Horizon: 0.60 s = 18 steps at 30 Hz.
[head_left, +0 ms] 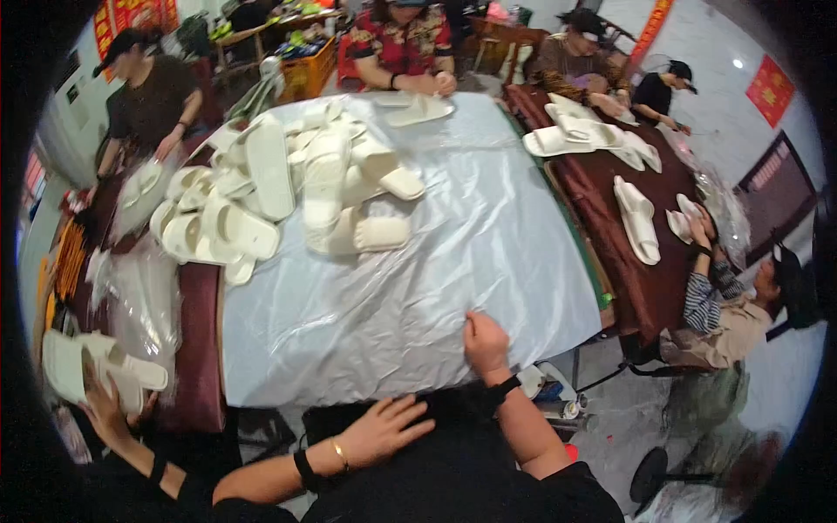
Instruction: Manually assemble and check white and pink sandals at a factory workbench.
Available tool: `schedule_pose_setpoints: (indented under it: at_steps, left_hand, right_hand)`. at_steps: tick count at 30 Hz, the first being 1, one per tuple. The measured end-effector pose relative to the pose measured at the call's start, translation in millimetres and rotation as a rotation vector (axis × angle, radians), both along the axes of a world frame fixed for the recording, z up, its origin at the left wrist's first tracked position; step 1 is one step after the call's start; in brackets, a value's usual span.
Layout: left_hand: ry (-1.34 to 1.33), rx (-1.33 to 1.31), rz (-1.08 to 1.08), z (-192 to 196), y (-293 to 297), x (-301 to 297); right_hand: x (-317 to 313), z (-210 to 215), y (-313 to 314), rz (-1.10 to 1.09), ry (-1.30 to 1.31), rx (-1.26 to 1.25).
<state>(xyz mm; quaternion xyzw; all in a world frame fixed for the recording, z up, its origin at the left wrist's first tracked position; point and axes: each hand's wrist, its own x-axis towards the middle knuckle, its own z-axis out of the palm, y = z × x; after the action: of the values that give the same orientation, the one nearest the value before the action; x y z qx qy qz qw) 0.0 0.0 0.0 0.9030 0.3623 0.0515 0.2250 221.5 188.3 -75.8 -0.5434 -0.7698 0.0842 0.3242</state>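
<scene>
My left hand (pixel 384 427) is held low before the near edge of the table, its fingers stretched out and apart, holding nothing. Over the right part of the near edge, my right hand (pixel 486 343) is curled into a fist; its palm side is hidden, so I cannot tell if anything is in it. Beneath it a wrinkled, shiny pale blue-grey sheet (pixel 453 253) covers the table. Toward the far left of the sheet lies a heap of cream-white slippers (pixel 261 166). A slipper (pixel 381 234) at the heap's near right side is the one closest to my hands.
At the lower left, a co-worker's hand (pixel 105 405) touches white slippers (pixel 131 366). Clear plastic bags (pixel 139 296) lie on the left brown table. Other people sit along the right brown table (pixel 602 209) with more slippers (pixel 636 218). Across from me, a person handles a slipper (pixel 418 110).
</scene>
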Motion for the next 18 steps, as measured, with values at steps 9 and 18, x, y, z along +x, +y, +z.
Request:
schedule_pose_setpoints:
  at_steps: [9, 18]
  left_hand:
    - [-0.15, -0.468, -0.174, 2, 8, -10]
    - [-0.477, -0.377, 0.515, 18, 21, -45]
  right_hand:
    - [56, 32, 33, -0.124, 0.352, -0.195]
    - [300, 119, 185, -0.81, 0.35, 0.166]
